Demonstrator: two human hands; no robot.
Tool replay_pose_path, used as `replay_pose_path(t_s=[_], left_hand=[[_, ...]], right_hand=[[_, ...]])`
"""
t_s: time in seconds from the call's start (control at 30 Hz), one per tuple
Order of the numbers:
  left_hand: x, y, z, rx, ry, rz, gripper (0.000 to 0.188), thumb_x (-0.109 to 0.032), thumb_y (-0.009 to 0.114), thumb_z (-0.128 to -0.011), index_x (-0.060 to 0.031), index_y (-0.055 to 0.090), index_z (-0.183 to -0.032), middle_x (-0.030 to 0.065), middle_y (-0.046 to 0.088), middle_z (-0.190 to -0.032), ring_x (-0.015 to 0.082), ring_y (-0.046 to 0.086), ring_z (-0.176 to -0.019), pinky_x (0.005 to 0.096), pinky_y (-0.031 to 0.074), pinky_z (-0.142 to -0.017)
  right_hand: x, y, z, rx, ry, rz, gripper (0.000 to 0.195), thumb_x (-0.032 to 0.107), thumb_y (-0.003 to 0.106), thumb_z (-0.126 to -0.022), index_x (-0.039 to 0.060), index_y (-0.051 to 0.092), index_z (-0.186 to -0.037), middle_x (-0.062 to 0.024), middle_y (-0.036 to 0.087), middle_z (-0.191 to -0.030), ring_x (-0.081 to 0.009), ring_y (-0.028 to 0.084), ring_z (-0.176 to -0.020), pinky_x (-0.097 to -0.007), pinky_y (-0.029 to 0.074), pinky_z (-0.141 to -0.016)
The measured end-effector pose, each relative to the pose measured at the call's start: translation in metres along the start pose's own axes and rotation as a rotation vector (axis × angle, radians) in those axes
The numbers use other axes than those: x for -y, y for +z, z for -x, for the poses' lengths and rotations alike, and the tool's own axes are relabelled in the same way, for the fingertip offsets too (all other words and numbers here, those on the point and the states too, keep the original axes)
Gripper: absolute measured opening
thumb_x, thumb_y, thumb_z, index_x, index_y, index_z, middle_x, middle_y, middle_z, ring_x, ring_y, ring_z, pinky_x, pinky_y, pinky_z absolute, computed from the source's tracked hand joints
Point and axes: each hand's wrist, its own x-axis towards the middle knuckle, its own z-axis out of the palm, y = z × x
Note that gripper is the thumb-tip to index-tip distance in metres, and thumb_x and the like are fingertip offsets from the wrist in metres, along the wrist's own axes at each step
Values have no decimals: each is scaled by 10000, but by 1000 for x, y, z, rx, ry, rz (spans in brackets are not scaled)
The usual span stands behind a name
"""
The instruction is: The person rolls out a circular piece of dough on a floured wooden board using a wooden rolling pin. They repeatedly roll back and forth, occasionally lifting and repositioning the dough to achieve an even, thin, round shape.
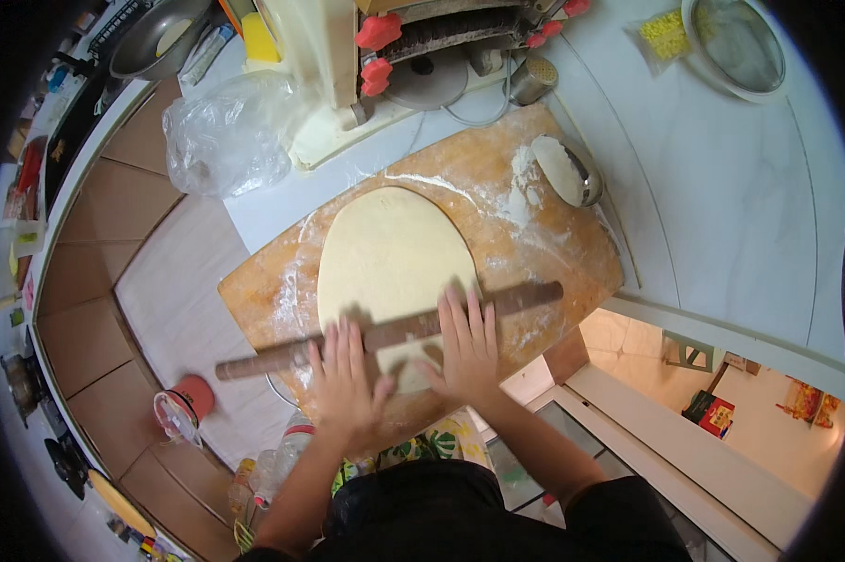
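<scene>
A dark wooden rolling pin [405, 331] lies across the near part of a large, smooth oval sheet of pale dough [394, 253]. My left hand [345, 372] rests flat over the pin left of its middle, fingers stretched out and thumb apart. To the right, my right hand [468, 344] lies over the pin in the same way. Neither hand has its fingers wrapped around it. The dough is spread on a floured wooden board [535, 246], and its near end shows between my hands. Slight blur covers the fingertips.
A metal scoop of flour [570, 172] lies at the board's far right. Behind stand a machine with red knobs [379, 34], a metal shaker [537, 79] and a clear plastic bag [226, 133]. A red bucket [189, 400] stands on the floor at left. A wall [710, 175] borders the right.
</scene>
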Motion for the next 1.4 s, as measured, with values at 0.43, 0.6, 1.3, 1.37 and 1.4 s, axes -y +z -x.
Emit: replay_pose_path(t_s=[0.43, 0.6, 1.3, 1.37, 1.4], left_hand=[[4, 3, -23, -13, 52, 10, 933, -629, 314, -1019, 72, 169, -1618, 228, 205, -1703, 410, 156, -1585, 632, 21, -1251], [10, -6, -63, -131, 76, 21, 956, -658, 353, -1001, 53, 196, -1620, 227, 241, -1691, 400, 164, -1587, 643, 50, -1244], [36, -42, -62, -264, 16, 144, 838, -503, 444, -1026, 45, 203, -1614, 219, 293, -1668, 373, 234, -1566, 531, 113, -1281], [41, -42, -85, -246, -44, 63, 851, -512, 432, -1028, 45, 182, -1620, 213, 270, -1679, 367, 204, -1576, 514, 112, -1285], [45, -33, -90, -239, -94, 7, 858, -516, 432, -1028, 46, 173, -1623, 210, 257, -1685, 366, 190, -1581, 511, 110, -1286]], right_hand=[[-8, 14, -15, -40, -3, 15, 1025, 716, 552, -901, -64, 381, -1544, -256, 312, -1650, -455, 286, -1515, -621, 199, -1212], [-15, 8, -54, -106, -44, 16, 1030, 710, 566, -891, -53, 372, -1556, -222, 285, -1672, -439, 250, -1537, -620, 191, -1215], [-25, -26, -60, -281, 14, 12, 692, 382, 570, -1000, -32, 405, -1530, -240, 377, -1617, -434, 266, -1534, -594, 176, -1242], [-35, -20, -86, -267, 58, 47, 696, 385, 573, -995, -38, 410, -1523, -244, 365, -1622, -435, 268, -1533, -593, 185, -1239], [-34, -14, -92, -262, 75, 61, 698, 387, 574, -993, -41, 413, -1519, -247, 360, -1624, -435, 268, -1533, -593, 189, -1238]])
